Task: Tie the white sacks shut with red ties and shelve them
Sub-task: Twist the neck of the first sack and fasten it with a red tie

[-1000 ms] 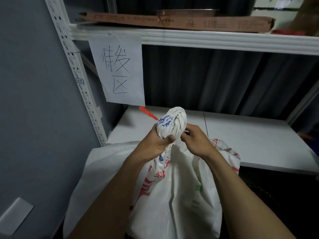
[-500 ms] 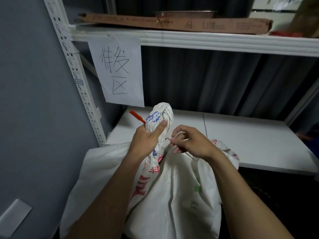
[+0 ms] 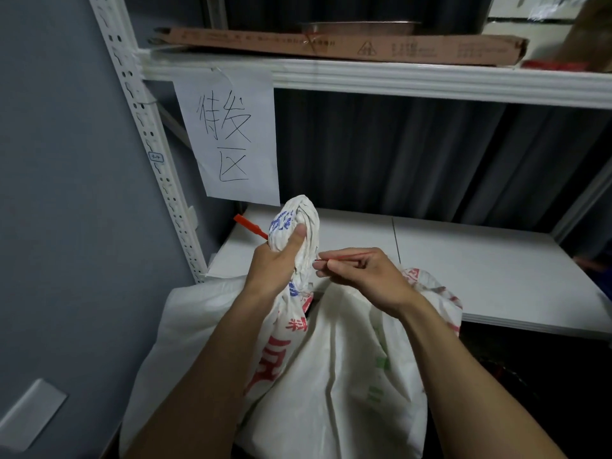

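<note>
Grips twisted, ropy neck of crinkled white sack (image 3: 334,376) in left hand (image 3: 276,265), pinches thin red tie (image 3: 344,256) at 3 o'clock with right hand (image 3: 362,278), flat tab jutting at 10 o'clock.

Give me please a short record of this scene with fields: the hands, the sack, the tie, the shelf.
left hand: grips the twisted neck of the white sack
right hand: pinches the thin end of the red tie, right of the neck
red tie tab: sticks out left of the neck; middle part hidden
sack place: in front of the lower shelf
paper sign: hangs from the upper shelf
</note>
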